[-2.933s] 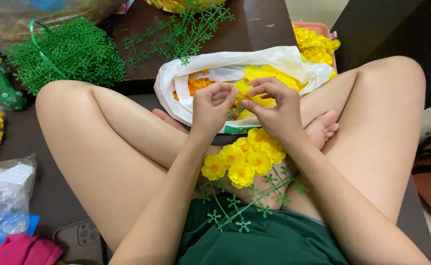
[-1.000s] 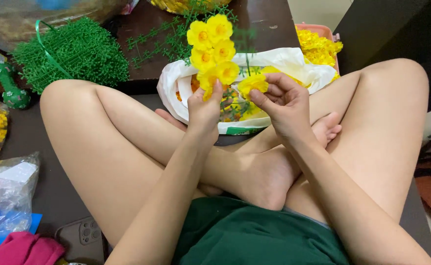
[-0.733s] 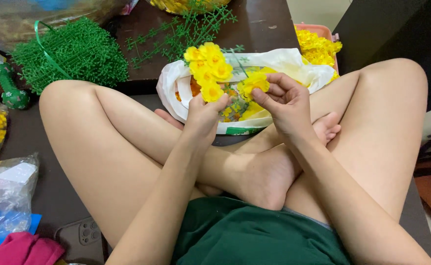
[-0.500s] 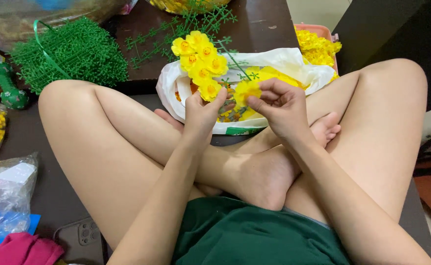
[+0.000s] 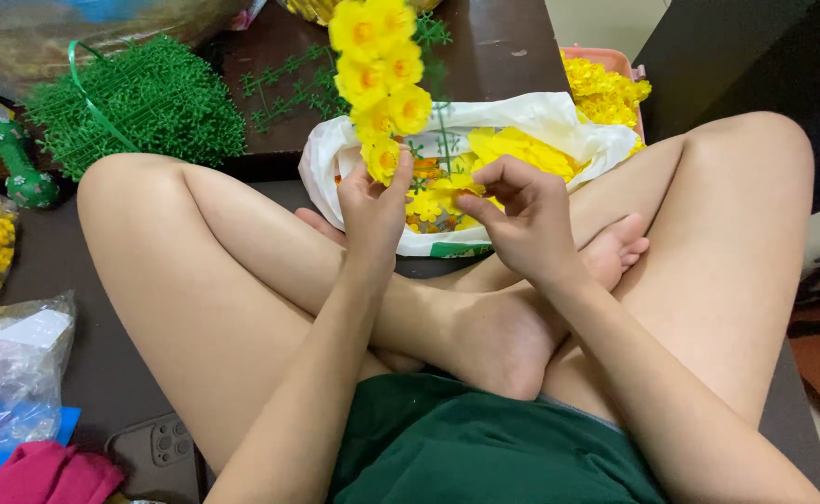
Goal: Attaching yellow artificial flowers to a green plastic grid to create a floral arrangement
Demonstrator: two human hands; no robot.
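I sit cross-legged and my left hand (image 5: pixel 373 201) holds up a sprig of yellow flowers (image 5: pixel 382 75). My fingers (image 5: pixel 359 177) are closed tight on its thin green stem, and the flowers stand upright above my hand. The petals look soft and thin like cloth, each with an orange middle. The top of the sprig is cut off by the edge of the picture.

My right hand (image 5: pixel 522 219) is just beside it, over a white plastic bag (image 5: pixel 335 159). Its fingers are curled in and the tips pinch together on a small yellow flower (image 5: pixel 461 187), which is mostly hidden, so I can hardly make it out. The bag is crinkly and shiny, open at the top, and full of more loose yellow flowers.

Behind the bag is a dark brown tabletop (image 5: pixel 503 47), smooth and a bit shiny. On it lies a spiky green plastic bundle (image 5: pixel 139 103) tied with a green ribbon, and thin green stems (image 5: pixel 289 84). A pink basket (image 5: pixel 606 79) with more yellow flowers sits far right. By my left knee a clear bag (image 5: pixel 13 369) lies on the dark floor, its inside too blurry to tell.
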